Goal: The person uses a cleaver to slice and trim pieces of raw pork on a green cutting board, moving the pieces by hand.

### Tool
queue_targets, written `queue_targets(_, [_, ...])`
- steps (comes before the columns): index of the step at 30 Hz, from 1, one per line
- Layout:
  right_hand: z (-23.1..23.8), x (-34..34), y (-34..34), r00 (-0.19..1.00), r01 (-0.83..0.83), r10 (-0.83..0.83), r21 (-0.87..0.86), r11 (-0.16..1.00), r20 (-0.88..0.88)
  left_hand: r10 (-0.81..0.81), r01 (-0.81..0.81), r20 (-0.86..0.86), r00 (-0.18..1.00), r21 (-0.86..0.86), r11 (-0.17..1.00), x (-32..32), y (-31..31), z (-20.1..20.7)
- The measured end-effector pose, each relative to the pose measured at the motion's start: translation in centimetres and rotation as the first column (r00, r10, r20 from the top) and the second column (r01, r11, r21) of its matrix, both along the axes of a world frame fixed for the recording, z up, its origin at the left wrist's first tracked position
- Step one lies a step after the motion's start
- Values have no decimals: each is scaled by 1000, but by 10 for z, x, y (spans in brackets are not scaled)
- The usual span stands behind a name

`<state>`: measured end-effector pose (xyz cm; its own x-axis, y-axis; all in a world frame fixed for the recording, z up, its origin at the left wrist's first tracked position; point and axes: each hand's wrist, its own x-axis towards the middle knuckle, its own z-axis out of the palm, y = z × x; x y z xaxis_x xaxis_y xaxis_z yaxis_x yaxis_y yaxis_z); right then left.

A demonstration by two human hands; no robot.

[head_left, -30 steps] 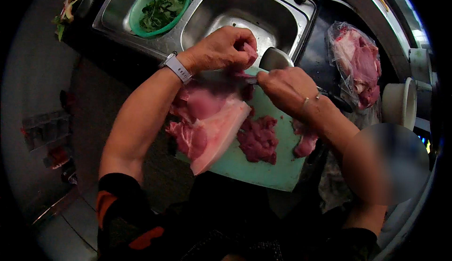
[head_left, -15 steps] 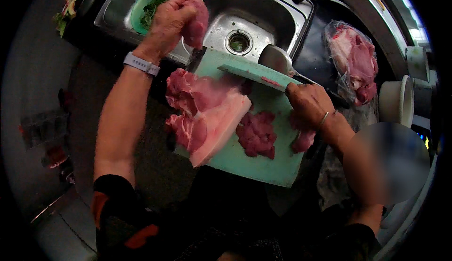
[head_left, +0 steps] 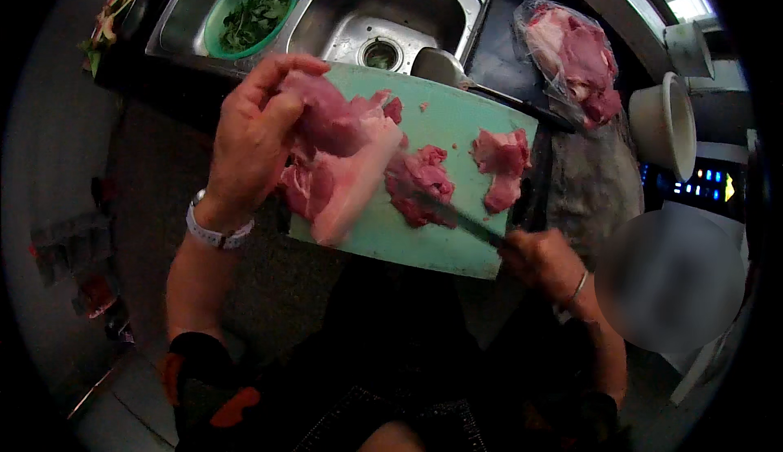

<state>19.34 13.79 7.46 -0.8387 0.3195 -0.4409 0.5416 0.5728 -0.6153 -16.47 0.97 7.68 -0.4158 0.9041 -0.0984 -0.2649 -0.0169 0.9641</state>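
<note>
A green cutting board (head_left: 469, 244) bears raw meat. My left hand (head_left: 249, 130) pinches a piece of dark pink meat (head_left: 314, 105) at the board's left side. That piece overlaps a thick slab with a pale fat edge (head_left: 359, 179), so where one ends is hard to see. My right hand (head_left: 545, 263) is closed round the handle of a knife (head_left: 466, 222). Its blurred blade points left over a heap of cut meat (head_left: 420, 181) in the middle. Another cut piece (head_left: 501, 166) lies at the board's right.
Beyond the board is a steel sink (head_left: 326, 28); a green bowl of leafy greens (head_left: 285, 15) sits in its left basin. A cleaver-like broad metal tool (head_left: 439, 67) rests behind the board. Bagged meat (head_left: 575, 64) and a white tub (head_left: 673, 126) stand at right.
My left hand has come down from over the sink to the slab with the meat. My right hand has drawn the knife nearer to me, lowering its blade over the middle heap.
</note>
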Motion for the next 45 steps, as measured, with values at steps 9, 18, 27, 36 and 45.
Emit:
queue_targets(9, [-44,-26,-29,990,91,-97,63,994,101,229,-229,-21,973,24,973,56,-33,-5])
queue_targets(18, [-62,-7,6,971,236,-230,144,961,-61,233,-226,-73,970,84,970,127,-42,-36])
queue_targets(27, [-6,14,2,928,368,-366,10,930,-71,-121,154,-754,646,-26,988,174,-48,-131])
queue_targets(36, [-45,37,-60,991,118,-87,379,918,-97,-97,193,-810,579,20,981,165,-42,-127])
queue_targets(45, [-41,29,-66,997,31,-55,373,927,53,-68,171,-805,589,42,984,169,-25,-145])
